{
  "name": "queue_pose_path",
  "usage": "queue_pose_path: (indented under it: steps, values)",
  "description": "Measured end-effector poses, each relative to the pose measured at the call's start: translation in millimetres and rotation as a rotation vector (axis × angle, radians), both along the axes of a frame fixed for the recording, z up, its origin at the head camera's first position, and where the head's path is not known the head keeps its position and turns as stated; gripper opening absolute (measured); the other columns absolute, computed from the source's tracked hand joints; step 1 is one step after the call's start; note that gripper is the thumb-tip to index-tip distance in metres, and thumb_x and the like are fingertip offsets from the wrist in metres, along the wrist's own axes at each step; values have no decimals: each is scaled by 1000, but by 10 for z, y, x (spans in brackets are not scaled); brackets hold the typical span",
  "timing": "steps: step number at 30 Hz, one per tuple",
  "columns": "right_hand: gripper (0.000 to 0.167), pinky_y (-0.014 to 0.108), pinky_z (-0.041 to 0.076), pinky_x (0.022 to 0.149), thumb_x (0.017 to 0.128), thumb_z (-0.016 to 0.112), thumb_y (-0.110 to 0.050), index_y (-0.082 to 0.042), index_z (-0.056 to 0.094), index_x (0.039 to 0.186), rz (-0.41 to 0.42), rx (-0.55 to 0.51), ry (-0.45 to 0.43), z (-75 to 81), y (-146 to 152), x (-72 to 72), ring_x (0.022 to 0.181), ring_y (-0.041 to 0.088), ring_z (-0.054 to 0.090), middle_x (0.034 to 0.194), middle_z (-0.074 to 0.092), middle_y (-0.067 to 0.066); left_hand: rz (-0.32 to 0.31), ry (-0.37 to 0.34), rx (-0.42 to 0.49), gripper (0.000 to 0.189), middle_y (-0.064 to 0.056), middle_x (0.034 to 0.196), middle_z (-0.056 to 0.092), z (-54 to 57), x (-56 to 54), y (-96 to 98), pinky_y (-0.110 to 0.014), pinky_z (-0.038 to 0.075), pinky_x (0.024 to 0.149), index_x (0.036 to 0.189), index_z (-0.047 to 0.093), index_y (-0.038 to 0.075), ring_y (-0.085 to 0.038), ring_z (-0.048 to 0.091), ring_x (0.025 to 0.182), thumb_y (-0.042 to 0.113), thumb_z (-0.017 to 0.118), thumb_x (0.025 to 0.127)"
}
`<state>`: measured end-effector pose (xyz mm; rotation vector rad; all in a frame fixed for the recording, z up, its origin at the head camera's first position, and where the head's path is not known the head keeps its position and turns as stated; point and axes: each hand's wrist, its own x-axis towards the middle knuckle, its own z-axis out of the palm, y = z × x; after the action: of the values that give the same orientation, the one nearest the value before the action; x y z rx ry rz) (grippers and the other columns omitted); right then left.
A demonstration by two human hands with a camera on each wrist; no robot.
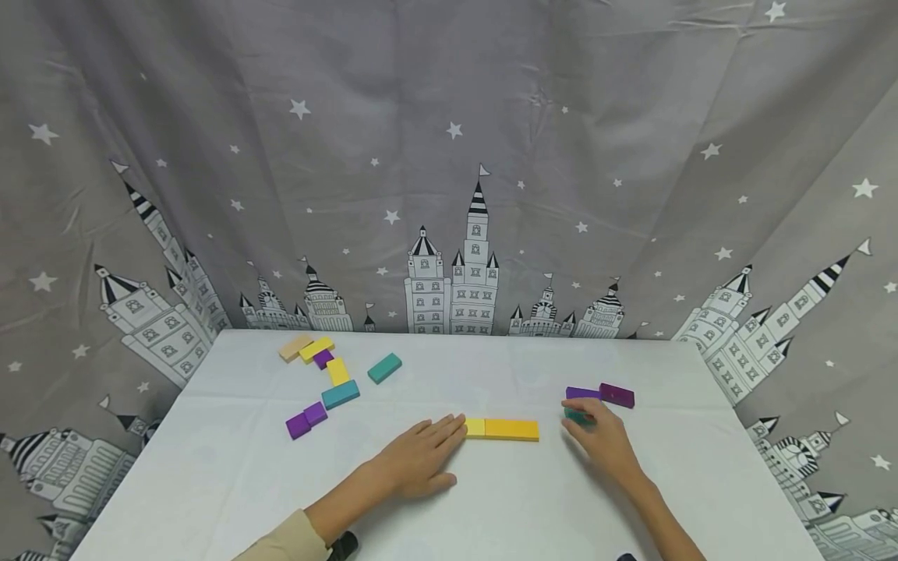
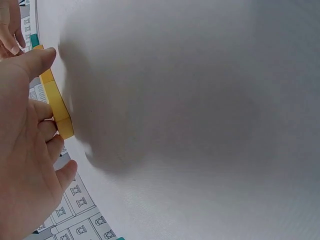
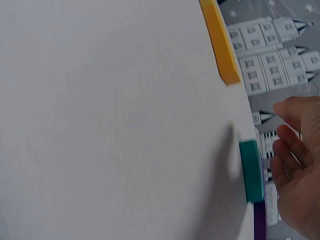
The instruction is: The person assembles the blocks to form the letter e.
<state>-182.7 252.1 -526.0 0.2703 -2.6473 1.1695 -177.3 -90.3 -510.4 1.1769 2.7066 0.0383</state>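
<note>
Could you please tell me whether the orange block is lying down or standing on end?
Lying down: the orange block stretches lengthwise along the white tabletop, one end against a yellow block.

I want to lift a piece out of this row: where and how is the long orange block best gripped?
Pinch the orange block by its long sides near the middle, probably from above: it lies level, both long sides exposed, and the yellow block meets its left end. The right hand is off its free right end.
</note>
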Motion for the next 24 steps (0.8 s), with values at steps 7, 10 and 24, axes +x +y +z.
queue_pose_path:
  steps: [7, 10, 24]
  values:
    - [32, 53, 50, 94, 86, 74, 1, 1, 68, 117, -63, 2, 9, -51, 324, 7, 113, 38, 60, 119, 64, 19, 1, -3, -6, 74, -6, 164, 20, 2, 1, 9, -43, 25, 118, 158, 28, 9, -21, 20, 149, 52, 50, 101]
    - [36, 57, 49, 95, 87, 73, 0, 2, 66, 122, -68, 19, -40, -76, 392, 18, 114, 43, 58, 125, 60, 23, 1, -10, -5, 74, -6, 164, 20, 1, -3, 6, -43, 24, 118, 158, 27, 9, -20, 20, 149, 51, 50, 101]
    - [39, 52, 54, 88, 85, 74, 3, 4, 67, 123, -66, 129, -18, -185, 430, -42, 101, 38, 63, 117, 60, 22, 9, -9, -3, 74, -6, 165, 18, -31, -7, 3, -43, 25, 118, 158, 26, 10, -20, 20, 149, 50, 51, 101]
